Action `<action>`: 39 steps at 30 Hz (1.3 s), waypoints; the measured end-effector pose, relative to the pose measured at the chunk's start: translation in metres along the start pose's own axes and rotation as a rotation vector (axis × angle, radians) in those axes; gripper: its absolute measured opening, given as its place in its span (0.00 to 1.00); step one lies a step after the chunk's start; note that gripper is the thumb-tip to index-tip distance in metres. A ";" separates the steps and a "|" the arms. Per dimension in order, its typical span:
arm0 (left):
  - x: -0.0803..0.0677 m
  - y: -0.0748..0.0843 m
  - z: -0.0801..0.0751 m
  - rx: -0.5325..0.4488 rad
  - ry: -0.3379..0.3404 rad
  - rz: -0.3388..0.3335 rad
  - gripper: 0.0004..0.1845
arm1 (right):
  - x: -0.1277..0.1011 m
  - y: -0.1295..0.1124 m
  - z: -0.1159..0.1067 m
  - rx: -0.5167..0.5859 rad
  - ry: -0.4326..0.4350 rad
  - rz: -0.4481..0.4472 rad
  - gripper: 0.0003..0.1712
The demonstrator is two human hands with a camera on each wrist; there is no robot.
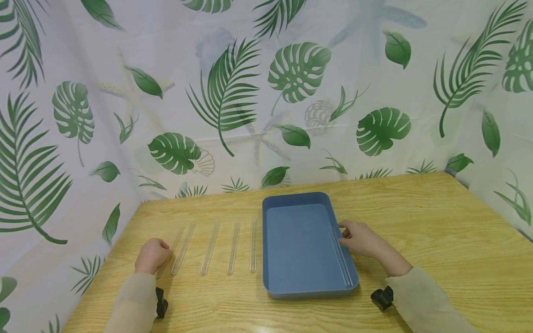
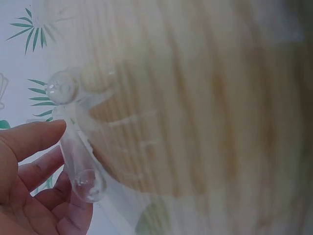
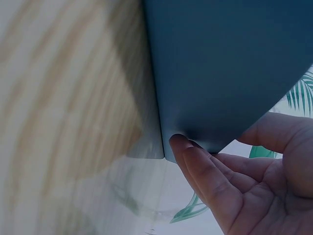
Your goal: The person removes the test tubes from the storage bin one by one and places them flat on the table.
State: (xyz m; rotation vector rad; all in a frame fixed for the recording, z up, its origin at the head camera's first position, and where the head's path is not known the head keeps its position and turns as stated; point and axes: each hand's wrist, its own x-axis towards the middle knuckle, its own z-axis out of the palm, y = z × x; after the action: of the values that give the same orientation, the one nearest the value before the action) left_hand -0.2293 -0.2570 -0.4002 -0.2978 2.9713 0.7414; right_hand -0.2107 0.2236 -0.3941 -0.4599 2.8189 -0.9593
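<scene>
left hand: fingers curled round the leftmost glass tube, at the near end of the row; rounded tube end shows just past the fingertips in the left wrist view.
held tube axis: runs 6 to 12 o'clock with a slight lean toward 1, same as its neighbours.
right hand: fingers bent over the right rim of the blue tray, thumb side outside the wall; grips the edge.
tube in tray: lies along the right inner wall, just at 9 o'clock of the right hand.
tray from left hand: 3 o'clock, well apart.
in between: four loose tubes on the table, parallel, apart from each other.
nearer hand to loose tubes: left.
backdrop: leaf-print curtain at 12 o'clock.
</scene>
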 end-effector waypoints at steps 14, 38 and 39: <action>0.003 0.003 -0.002 0.038 -0.028 -0.066 0.10 | -0.001 -0.001 0.001 0.008 -0.001 0.017 0.25; 0.000 -0.005 -0.005 0.052 -0.008 -0.054 0.13 | 0.002 0.003 0.002 0.013 0.004 0.025 0.25; -0.001 -0.006 -0.005 0.051 -0.010 -0.054 0.13 | 0.002 0.003 0.003 0.014 0.005 0.029 0.25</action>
State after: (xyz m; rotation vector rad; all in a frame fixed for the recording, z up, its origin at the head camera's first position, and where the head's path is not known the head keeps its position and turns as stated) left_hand -0.2274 -0.2641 -0.3987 -0.3685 2.9547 0.6585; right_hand -0.2128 0.2238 -0.3982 -0.4139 2.8132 -0.9754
